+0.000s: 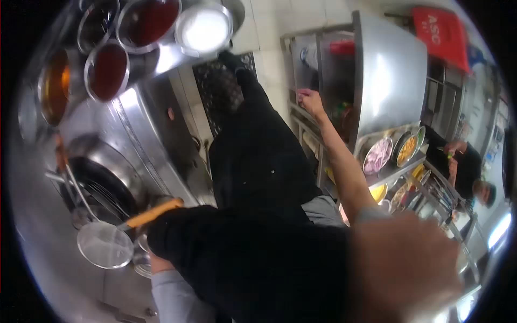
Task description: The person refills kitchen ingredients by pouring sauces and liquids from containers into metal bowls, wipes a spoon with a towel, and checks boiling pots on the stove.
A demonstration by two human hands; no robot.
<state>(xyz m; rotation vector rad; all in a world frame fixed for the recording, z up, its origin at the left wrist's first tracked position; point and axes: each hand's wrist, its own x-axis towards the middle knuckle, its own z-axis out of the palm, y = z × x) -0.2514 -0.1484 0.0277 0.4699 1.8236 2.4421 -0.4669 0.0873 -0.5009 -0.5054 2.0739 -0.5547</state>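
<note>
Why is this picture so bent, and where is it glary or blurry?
Head view: edges bow and corners go black, probably from a wide lens; head view, too: glare nearly bleaches the white stuff at the top and streaks the steel panel; head view again: the large shape at lower right is badly blurred.

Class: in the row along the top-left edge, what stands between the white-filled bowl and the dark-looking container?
A wide metal container of dark red contents stands between the white-filled bowl and the dark-looking container, as the head view shows.
</note>
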